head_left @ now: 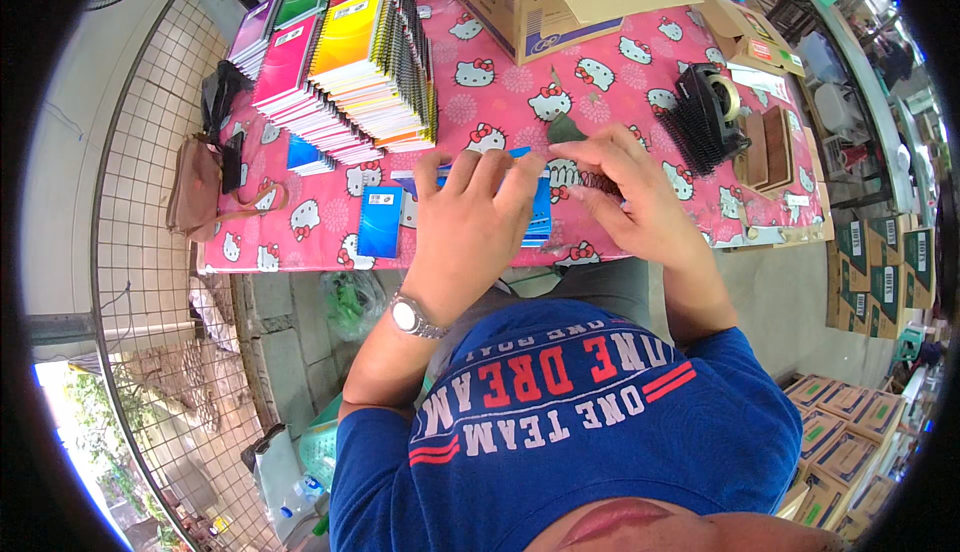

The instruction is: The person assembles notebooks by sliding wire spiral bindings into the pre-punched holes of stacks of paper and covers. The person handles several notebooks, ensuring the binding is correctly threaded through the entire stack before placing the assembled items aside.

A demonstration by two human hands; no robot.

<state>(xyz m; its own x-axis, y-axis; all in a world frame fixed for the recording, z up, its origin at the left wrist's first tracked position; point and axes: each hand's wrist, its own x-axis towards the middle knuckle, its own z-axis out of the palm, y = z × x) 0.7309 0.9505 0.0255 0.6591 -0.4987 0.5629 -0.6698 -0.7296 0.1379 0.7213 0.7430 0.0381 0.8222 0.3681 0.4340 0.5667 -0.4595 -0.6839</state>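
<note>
Looking down through the head view, we find the small blue-covered paper notebook [538, 220] at the near edge of the pink patterned surface [640, 102], right beneath the bent fingers of the left hand [468, 202]; whether that grip closes on it, I can't tell! Over at its right side, the right hand [635, 187] has thumb and fingertips apart, a dark spiral coil [600, 181] showing between them; pinched or merely touched, it's too hidden to call. Progress? The tall stack of yellow-covered spiral notebooks [346, 34] looks finished, coils along its edges, while the notebook in hand appears incomplete, its coil perhaps not fully seated. A single blue pocket notebook [380, 222] lies just left, and a heap of loose black coils [686, 129] suggests plenty left.
</note>
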